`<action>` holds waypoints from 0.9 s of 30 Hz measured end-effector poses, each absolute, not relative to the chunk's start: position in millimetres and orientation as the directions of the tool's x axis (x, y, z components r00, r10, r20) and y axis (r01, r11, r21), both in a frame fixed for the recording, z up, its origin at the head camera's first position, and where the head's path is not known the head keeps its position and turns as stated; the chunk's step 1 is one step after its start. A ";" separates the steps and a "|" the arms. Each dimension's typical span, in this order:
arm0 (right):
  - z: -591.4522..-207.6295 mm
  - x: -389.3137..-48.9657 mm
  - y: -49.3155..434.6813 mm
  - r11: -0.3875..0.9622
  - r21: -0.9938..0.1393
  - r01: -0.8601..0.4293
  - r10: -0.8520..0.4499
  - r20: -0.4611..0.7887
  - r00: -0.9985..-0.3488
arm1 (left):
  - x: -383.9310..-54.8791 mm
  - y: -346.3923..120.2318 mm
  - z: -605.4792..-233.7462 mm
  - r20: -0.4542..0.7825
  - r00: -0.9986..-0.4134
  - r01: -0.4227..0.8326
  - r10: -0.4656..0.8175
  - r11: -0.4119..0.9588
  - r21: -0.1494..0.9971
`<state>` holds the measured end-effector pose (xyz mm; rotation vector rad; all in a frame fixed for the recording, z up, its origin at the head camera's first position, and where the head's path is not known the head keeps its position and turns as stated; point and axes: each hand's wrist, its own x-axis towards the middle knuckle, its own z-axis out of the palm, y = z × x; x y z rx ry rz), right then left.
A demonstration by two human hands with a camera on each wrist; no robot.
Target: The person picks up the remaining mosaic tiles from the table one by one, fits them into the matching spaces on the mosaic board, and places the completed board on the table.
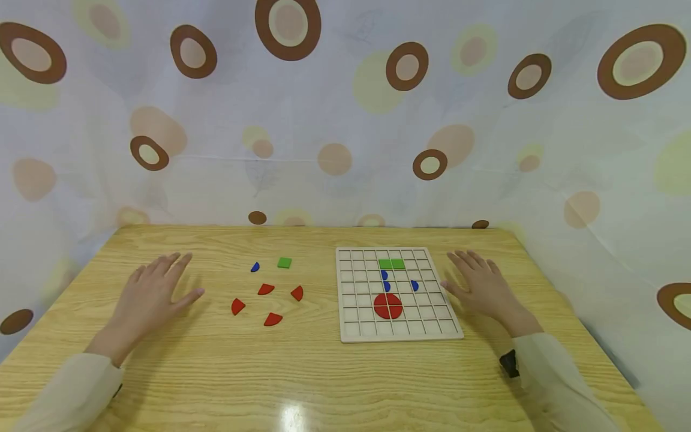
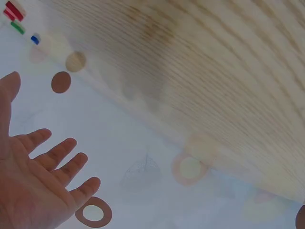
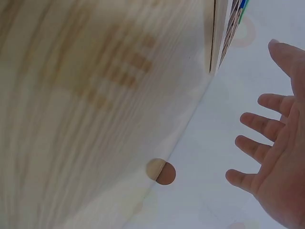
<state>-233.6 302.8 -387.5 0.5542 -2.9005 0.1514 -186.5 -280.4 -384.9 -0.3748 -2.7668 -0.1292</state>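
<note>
My left hand (image 1: pixel 153 291) hovers over the table's left side, fingers spread, nothing in its grasp. Nearest to it lie loose flat pieces: a red quarter-circle (image 1: pixel 238 306) among several alike, a blue half-circle (image 1: pixel 255 267) and a green square (image 1: pixel 284 263). On the right, my right hand (image 1: pixel 486 288) is held beside a wooden grid board (image 1: pixel 345 330), its fingers extended and holding nothing. Its thumb tip is close to the board's right edge; whether they touch I cannot tell. On the board are green pieces (image 1: pixel 391 264), blue half-circles (image 1: pixel 414 285) and a red disc (image 1: pixel 388 306).
The wood-grain table (image 1: pixel 302 366) ends at a patterned cloth (image 1: pixel 302 120) that hangs behind it and along both sides. A black band (image 1: pixel 510 363) shows at the right sleeve's cuff.
</note>
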 end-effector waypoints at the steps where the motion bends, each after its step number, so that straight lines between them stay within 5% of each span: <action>1: -387.9 -234.7 302.1 0.924 -0.063 -0.377 -0.358 0.204 -0.911 | -186.8 -279.4 -385.0 0.351 -0.903 0.278 0.248 0.960 0.039; 27: -391.2 -250.7 278.9 0.912 -0.073 -0.404 -0.385 0.189 -0.903 | -186.4 -240.3 -383.3 0.331 -0.867 0.400 0.372 0.917 0.018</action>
